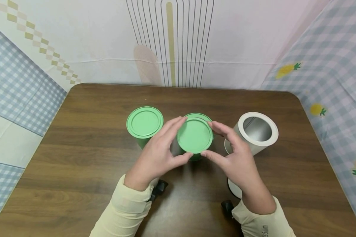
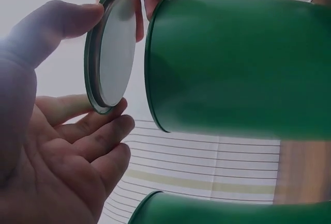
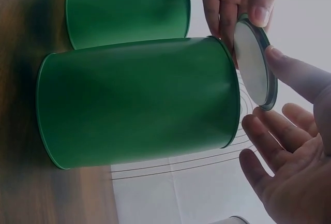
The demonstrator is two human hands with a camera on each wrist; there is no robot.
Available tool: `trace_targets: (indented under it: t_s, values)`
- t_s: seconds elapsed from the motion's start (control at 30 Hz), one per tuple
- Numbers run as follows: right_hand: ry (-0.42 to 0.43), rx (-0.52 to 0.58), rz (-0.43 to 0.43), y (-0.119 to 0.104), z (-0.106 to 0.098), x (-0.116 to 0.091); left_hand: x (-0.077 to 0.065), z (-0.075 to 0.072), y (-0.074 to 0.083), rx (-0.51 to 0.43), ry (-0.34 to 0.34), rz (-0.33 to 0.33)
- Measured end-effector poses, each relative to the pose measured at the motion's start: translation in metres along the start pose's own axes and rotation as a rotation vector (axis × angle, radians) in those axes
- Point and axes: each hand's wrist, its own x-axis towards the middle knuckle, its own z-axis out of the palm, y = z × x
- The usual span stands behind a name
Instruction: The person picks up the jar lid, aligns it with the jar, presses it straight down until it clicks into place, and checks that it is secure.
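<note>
A round green lid (image 1: 194,135) is pinched at its edge by both hands, with my left hand (image 1: 158,149) on its left side and my right hand (image 1: 237,158) on its right. Its pale metal underside (image 2: 118,53) shows in the left wrist view. Just below hangs no other thing: a tall green can (image 3: 139,102) stands upright there, with a small gap between its rim and the lid. In the head view the lid hides most of that can. Thumbs grip the near edge while fingers reach round the far side.
Left of the middle can stands another green can with a green top (image 1: 144,122). A white can (image 1: 271,134), open at the top, is on the right. Partly under my right wrist lies a white disc (image 1: 234,188). The wooden table (image 1: 86,138) meets a cloth-covered wall behind.
</note>
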Motion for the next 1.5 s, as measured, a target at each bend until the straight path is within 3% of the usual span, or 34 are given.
trace_targets:
  t_s: [0.47,1.1,1.5]
  values:
    - [0.056,-0.009,0.047,-0.002,-0.001,-0.001,0.003,0.006,0.004,0.037,0.080,-0.036]
    - [0.049,-0.063,0.029,0.001,-0.001,0.006,0.009,0.013,0.002,0.070,0.133,-0.041]
    - [0.019,-0.089,0.120,0.013,0.004,0.011,0.015,0.021,-0.002,0.067,0.127,-0.097]
